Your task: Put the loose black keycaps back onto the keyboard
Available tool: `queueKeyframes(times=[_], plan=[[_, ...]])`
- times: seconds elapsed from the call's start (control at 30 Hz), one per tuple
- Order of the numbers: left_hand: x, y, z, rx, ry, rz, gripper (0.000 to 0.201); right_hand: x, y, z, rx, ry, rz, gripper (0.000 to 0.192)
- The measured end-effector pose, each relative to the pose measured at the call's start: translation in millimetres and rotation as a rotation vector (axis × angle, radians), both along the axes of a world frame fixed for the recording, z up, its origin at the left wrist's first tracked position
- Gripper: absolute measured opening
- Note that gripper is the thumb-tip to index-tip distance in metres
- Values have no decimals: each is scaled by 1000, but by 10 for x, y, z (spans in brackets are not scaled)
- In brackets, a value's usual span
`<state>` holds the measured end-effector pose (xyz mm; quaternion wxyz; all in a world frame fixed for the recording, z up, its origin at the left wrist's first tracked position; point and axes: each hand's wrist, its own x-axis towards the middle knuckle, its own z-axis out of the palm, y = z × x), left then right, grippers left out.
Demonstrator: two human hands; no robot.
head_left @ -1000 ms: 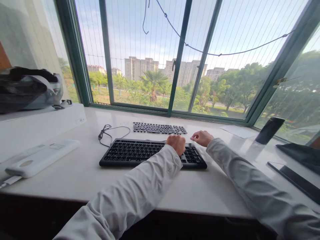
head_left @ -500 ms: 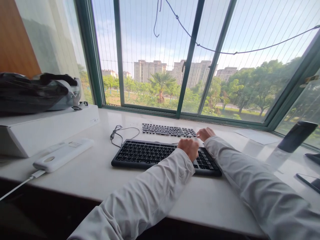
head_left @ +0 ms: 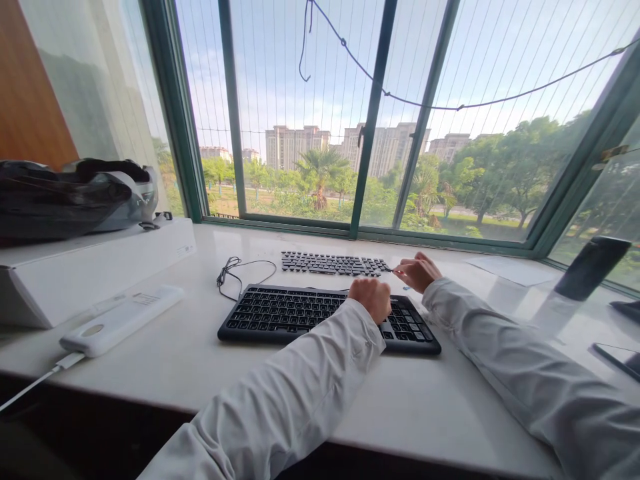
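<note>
A black keyboard (head_left: 280,313) lies on the white surface, its key field showing what look like bare key sockets without caps. My left hand (head_left: 371,299) is curled closed over its right part; whatever the fingers hold, if anything, is hidden. Behind the keyboard, loose black keycaps (head_left: 334,263) are laid out in rows. At the right end of those rows my right hand (head_left: 419,272) has its fingers pinched together, with a small dark piece at the tips, too small to name surely. A tiny bluish bit (head_left: 407,288) lies just below that hand.
A coiled black cable (head_left: 230,272) lies left of the keycaps. Further left are a white power bank (head_left: 125,320) with a plugged-in cable and a white box (head_left: 100,273) bearing a dark bag. On the right stand a dark upright object (head_left: 593,268) and a phone (head_left: 620,360).
My right hand has shifted slightly right and down, and its pinched fingers now show more clearly beside the keycaps. The left hand stays over the keyboard. The whole view has shifted a little.
</note>
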<state>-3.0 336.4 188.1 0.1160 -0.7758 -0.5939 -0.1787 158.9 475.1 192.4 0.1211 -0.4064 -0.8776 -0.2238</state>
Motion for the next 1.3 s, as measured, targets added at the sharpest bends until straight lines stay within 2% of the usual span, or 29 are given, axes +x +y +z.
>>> queueKeyframes(times=[0.13, 0.27, 0.43, 0.57, 0.73, 0.83, 0.97, 1.13, 1.3], plan=[[-15, -12, -1, 58, -74, 34, 28, 158, -293, 30, 98, -8, 128, 34], [-5, -14, -14, 91, -97, 38, 41, 287, -478, -6, 99, 1, 189, 34], [44, -18, -35, 107, -80, -15, 32, 316, -573, -31, 89, 18, 252, 34], [58, -32, -33, 99, -120, -23, 35, 302, -637, -14, 186, 81, 297, 30], [53, -53, -17, 120, -173, -15, 35, 291, -707, 7, 354, 157, 416, 23], [55, -72, -2, 132, -189, -27, 32, 291, -737, 29, 370, 163, 451, 21], [53, -76, 2, 157, -208, -42, 31, 316, -744, 85, 254, 163, 384, 22], [46, -55, -12, 168, -178, -40, 26, 417, -677, 138, -101, 82, 163, 25], [72, -55, -32, 155, -120, -54, 26, 564, -520, 70, -416, 54, -94, 25]])
